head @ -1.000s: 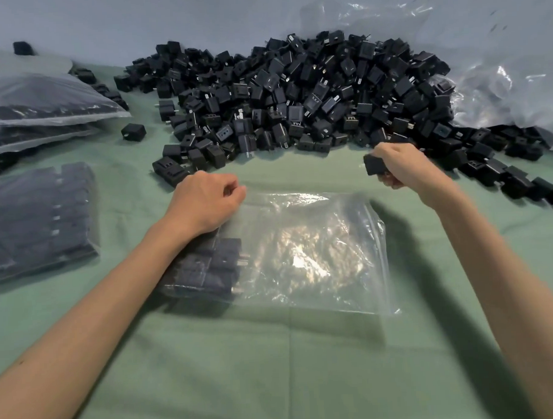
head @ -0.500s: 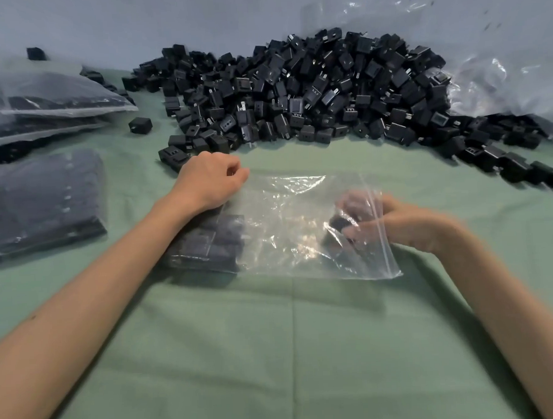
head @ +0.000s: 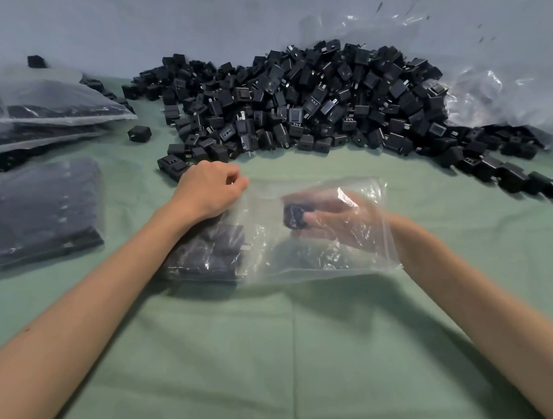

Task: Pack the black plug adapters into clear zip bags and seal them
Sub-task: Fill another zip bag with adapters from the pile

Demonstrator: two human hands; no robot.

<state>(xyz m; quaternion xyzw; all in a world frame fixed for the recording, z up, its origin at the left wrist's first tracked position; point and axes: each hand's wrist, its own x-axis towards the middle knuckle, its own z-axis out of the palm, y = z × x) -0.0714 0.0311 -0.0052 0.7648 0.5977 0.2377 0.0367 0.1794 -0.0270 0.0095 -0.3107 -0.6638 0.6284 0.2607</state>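
Right grip (head: 339, 220) on adapter (head: 293, 216) inside bag (head: 318, 261)

- Plain pale blue-grey wall (head: 165, 24) across the back, flecked with small dark marks (head: 380, 6) at upper right.
- Green cloth (head: 212, 370) over the whole work surface, reaching the wall.
- Straight fold line (head: 294, 335) down the cloth's middle.
- Crumpled clear plastic sheet (head: 501, 82) against the wall at right, glinting in soft light.
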